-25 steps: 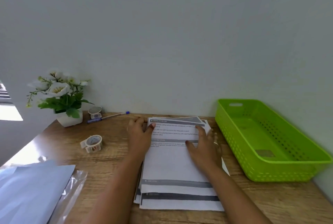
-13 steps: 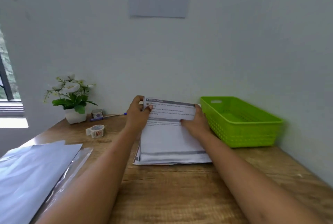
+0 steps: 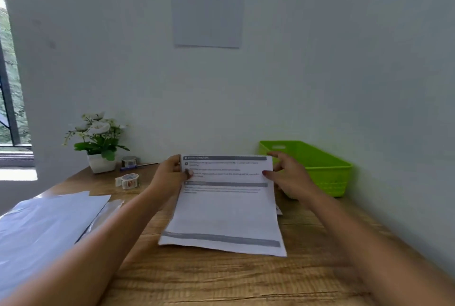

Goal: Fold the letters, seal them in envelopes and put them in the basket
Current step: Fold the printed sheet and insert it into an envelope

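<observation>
Since 0.5 s ago, the far edge of the letter [image 3: 222,204] has been raised off the desk [image 3: 221,278], while its near edge is left resting on the wood. It is held in that tilt so that, by judgement, the top sheet can be parted from the papers under it before the first fold; a corner of another sheet [image 3: 279,211] is seen just below the right fingers.

By the left hand [image 3: 170,177] the far left corner is pinched, thumb on the printed face and fingers curled behind the edge. By the right hand [image 3: 289,177] the right edge is touched with the thumb tip, while the other fingers are spread and lifted off the paper; whether the sheet is truly gripped there cannot be told.

Left of the left fingers, the envelopes [image 3: 46,227] are laid flat within reach. Beyond them a tape roll [image 3: 129,181] is set, then a 2nd roll [image 3: 129,161], a pen [image 3: 139,166] and a plant [image 3: 98,140] against the wall.

Just behind the right fingers the basket [image 3: 327,170] is kept, close enough for sealed letters to be dropped in. No fold has yet been made and nothing is seen in the basket, so the task is judged to be at its 1st step.
</observation>
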The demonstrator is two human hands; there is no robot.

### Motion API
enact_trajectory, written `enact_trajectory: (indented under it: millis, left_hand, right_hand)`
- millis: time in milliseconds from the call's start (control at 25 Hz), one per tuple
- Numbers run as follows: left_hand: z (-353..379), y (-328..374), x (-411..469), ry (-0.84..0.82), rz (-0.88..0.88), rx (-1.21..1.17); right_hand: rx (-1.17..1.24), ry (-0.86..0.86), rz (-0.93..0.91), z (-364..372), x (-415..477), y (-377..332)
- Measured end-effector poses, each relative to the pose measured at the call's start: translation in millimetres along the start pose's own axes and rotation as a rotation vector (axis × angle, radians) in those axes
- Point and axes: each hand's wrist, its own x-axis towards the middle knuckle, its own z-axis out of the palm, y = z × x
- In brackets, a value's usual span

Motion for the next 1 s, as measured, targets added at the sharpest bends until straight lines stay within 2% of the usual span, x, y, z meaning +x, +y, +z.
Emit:
enact_trajectory:
  millis: [160,280,360,480,640,720,800,880,1000]
  left_hand:
    - [-9,-11,1,0.011,0.002,0.074]
    - [-11,-10,6,0.21,0.049,0.352]
    - [-11,-4,-1,0.307,0.201,0.516]
    - [-4,4,-11,0.212,0.512,0.711]
    - [6,9,-19,0.148,0.588,0.847]
    - [9,11,-22,0.167,0.577,0.829]
    - [11,14,-26,0.173,0.587,0.807]
    - [16,20,-29,0.168,0.655,0.819]
    - [24,27,-37,0.148,0.758,0.844]
  right_hand:
    - [0.004,-0.018,-0.124,13,6,6]
    - [-0.034,0.023,-0.192,12,12,9]
    - [-0.032,0.027,-0.205,7,9,11]
    - [0.005,0.016,-0.225,6,4,14]
    - [0.1,-0.014,-0.239,5,-2,13]
    - [0.023,0.054,-0.273,5,-4,15]
    - [-0.162,0.16,-0.342,9,-8,12]
    - [-0.346,0.193,-0.468,17,-14,1]
    - [-0.425,0.223,-0.66,36,-24,-21]
